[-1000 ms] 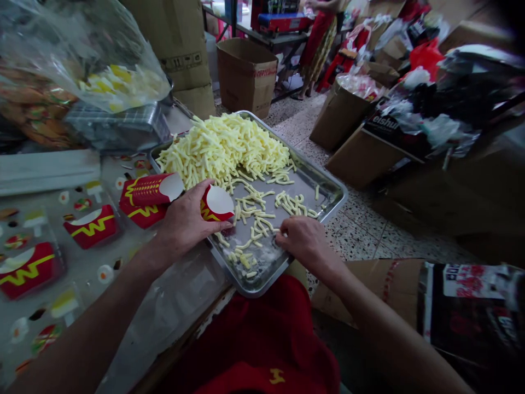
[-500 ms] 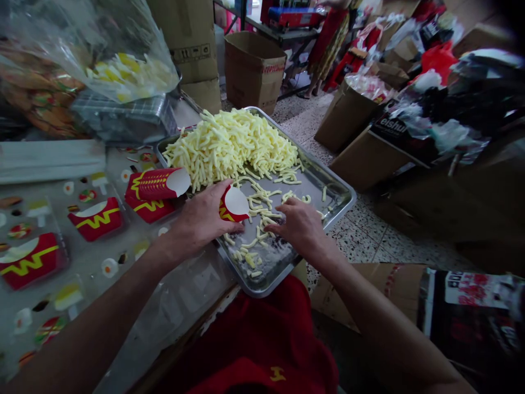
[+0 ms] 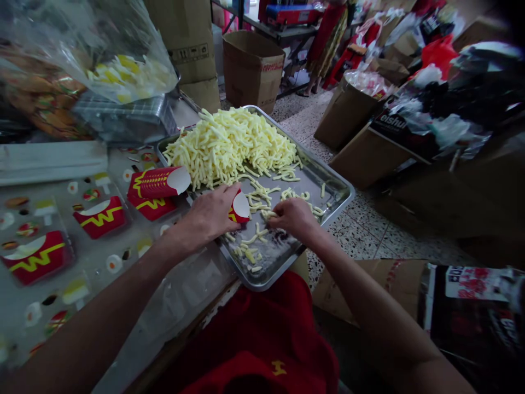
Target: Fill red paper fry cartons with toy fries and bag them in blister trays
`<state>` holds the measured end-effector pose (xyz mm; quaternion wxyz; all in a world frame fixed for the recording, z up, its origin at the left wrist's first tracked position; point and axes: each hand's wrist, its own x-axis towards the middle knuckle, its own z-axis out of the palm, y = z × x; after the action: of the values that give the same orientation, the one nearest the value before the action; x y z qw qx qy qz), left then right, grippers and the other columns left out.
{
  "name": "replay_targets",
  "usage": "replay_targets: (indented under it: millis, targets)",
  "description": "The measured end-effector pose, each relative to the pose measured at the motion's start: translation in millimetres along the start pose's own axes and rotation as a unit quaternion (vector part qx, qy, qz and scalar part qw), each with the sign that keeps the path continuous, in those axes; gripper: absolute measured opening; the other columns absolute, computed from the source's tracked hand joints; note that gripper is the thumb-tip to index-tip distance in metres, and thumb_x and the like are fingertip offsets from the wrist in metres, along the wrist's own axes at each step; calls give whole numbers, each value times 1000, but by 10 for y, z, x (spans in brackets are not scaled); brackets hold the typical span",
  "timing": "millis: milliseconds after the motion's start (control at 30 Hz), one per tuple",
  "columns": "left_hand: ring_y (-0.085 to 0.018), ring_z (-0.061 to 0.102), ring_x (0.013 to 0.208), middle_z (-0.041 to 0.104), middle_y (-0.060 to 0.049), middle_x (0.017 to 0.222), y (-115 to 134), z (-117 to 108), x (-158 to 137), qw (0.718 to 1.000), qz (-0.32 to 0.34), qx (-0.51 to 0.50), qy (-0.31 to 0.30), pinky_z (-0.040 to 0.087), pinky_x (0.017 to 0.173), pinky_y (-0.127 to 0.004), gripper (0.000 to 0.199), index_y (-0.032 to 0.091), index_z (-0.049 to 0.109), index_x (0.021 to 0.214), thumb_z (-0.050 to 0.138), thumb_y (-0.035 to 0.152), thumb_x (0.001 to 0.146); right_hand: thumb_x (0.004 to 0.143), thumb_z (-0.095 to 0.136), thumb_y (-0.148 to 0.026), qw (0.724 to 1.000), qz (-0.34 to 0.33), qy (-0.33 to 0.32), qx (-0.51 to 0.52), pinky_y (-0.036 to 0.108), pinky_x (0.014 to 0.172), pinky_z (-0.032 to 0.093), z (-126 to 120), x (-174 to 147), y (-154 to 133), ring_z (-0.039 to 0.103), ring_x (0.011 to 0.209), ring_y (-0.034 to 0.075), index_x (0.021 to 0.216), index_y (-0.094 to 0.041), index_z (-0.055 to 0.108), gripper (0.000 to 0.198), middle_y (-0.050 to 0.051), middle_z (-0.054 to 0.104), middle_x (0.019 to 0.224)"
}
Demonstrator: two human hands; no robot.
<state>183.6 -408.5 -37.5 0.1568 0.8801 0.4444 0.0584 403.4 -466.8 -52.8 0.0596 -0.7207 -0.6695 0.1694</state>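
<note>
My left hand [image 3: 209, 212] is wrapped round a small red-and-white fry carton [image 3: 241, 208], tilted so its white inner side shows. To the right, my right hand [image 3: 296, 220] has its fingers pinched together on several pale yellow fries [image 3: 268, 214], low over the metal tray [image 3: 283, 258]. A big heap of the same fries [image 3: 233, 143] fills the tray's far left part. Loose fries lie scattered in front of the heap. The carton's lower part is hidden behind my left fingers.
Left of the tray, a stack of nested fry cartons [image 3: 158, 183] lies on the patterned table cover [image 3: 143, 290]. A clear bag [image 3: 131, 71] of yellow-white pieces rests on a grey box [image 3: 123, 117]. Cardboard boxes [image 3: 254, 71] stand on the floor; a person's legs [image 3: 324, 54] show behind.
My right hand has moved slightly left and its fingers have closed on fries. My left hand has turned and shifted a little right with the carton, covering more of it.
</note>
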Motion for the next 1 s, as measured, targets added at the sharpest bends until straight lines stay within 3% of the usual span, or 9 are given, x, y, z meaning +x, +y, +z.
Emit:
replay_targets:
  millis: [133,300,433,600,700,767,833,933,1000]
  targets:
    - [-32,63,121,63,-14,137,145,102,134,999,26,-39,0,50,100,-40,84,19,49,142,84,38,68,77,66,-30,993,-21,-15,114,27,54,23,-211,171,-149,36,52,8,66,-16,72,19,-4,50,53]
    - [-25,67,100,71,-4,111,268,304,289,982,-21,-170,85,53,85,-36,59,24,59,119,80,31,65,84,66,-29,997,-22,73,-14,29,58,25,-308,239,-438,44,61,12,76,-15,75,18,3,62,66]
    - [-25,66,102,70,-5,114,255,347,329,972,-28,-202,117,52,88,-37,65,23,58,120,82,29,61,97,51,-27,996,-63,58,-15,30,61,29,-343,170,-464,51,65,14,81,-16,75,31,5,66,73]
    - [-28,64,113,68,-9,123,347,328,418,969,-20,-176,170,51,99,-40,66,19,56,127,76,20,64,86,59,-17,994,-2,106,-30,31,63,31,-347,260,-527,56,69,17,79,-14,76,19,8,66,74]
    - [-28,63,116,67,-10,124,422,341,487,962,-15,-165,218,50,104,-40,62,18,57,127,73,19,68,79,61,-13,997,-50,61,27,29,60,32,-453,391,-534,52,64,14,77,-14,76,16,4,63,68]
    - [-28,62,118,66,-11,127,431,348,518,958,1,-178,226,49,107,-40,66,18,56,129,75,18,66,78,62,-13,990,-123,12,66,27,59,33,-582,430,-440,51,63,12,77,-14,77,15,1,62,66]
    - [-28,61,122,64,-10,133,392,342,530,955,18,-197,223,47,109,-41,74,19,54,133,80,18,63,81,63,-18,980,-172,16,96,26,62,37,-702,391,-246,52,65,12,86,-15,79,17,0,65,69]
    - [-27,64,115,67,-7,129,264,295,498,951,-8,-227,209,50,104,-40,77,22,54,133,86,28,63,84,66,-26,982,-160,72,70,28,66,41,-728,202,160,56,69,13,99,-19,80,22,1,70,78]
    - [-25,67,105,70,-5,119,162,236,435,949,-44,-241,198,53,97,-38,77,22,55,132,87,35,63,81,69,-22,989,-142,31,-7,29,65,40,-615,46,411,58,70,14,95,-23,81,19,2,72,82]
